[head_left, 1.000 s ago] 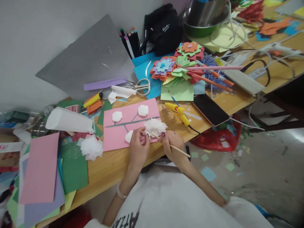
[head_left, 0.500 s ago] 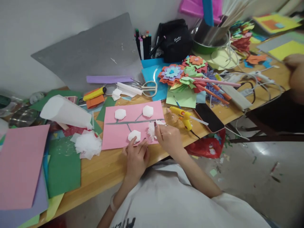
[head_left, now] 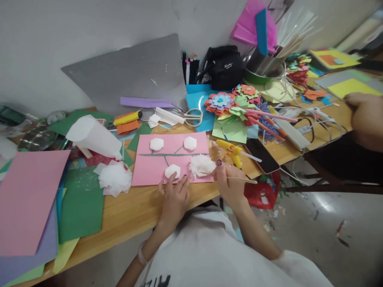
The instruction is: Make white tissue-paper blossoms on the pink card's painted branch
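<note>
A pink card (head_left: 146, 171) lies near the table's front edge, with a dark green branch (head_left: 167, 154) across it. Several white paper patches sit on its stems, among them a lower patch (head_left: 172, 171). My left hand (head_left: 176, 195) rests on the card's lower edge, fingers spread, fingertips touching that patch. My right hand (head_left: 231, 183) grips a thin wooden stick (head_left: 243, 180) between thumb and fingers. The stick's tip reaches into a fluffy white tissue-paper flower (head_left: 201, 166) at the card's right side. Just behind my right hand lies a yellow glue gun (head_left: 229, 148).
A white tissue pile (head_left: 115, 178) and stacked coloured paper (head_left: 32, 199) lie left. Scissors (head_left: 194, 117), paper flowers (head_left: 221, 101) and a phone (head_left: 263, 154) stand behind and right. Another person's hand (head_left: 366, 119) is at the far right. A red bag (head_left: 260, 195) hangs below the table edge.
My left hand has opened and come down flat on the card. My right hand moved over the tissue flower, then drew back right with the stick. Another person's hand came into view. The camera view shifted.
</note>
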`<move>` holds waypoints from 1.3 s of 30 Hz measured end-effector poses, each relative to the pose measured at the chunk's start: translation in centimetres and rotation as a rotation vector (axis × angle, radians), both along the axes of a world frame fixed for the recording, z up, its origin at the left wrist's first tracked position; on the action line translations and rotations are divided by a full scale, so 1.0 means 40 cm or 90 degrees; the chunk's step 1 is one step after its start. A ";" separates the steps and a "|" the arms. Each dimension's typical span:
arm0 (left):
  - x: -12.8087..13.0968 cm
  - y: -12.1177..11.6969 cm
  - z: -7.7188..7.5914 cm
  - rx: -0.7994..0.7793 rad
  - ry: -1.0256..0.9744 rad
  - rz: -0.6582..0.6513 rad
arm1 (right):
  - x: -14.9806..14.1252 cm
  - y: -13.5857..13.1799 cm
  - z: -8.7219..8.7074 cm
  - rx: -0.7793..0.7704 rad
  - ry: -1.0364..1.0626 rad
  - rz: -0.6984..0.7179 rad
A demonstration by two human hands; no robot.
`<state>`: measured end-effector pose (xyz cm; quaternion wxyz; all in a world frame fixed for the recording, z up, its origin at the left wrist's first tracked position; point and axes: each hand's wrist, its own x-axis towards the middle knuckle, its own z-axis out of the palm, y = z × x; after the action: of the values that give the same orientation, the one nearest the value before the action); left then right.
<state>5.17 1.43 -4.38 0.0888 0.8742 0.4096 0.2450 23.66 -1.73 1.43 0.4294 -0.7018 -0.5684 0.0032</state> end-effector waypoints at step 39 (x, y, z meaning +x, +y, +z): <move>-0.137 0.126 0.043 -0.087 0.034 0.246 | 0.001 -0.076 -0.100 -0.156 0.717 0.025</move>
<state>-0.32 6.47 -2.65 0.0884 0.7777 0.5873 0.2060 23.70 -4.76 -2.55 0.5815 -0.6254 -0.2607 0.4502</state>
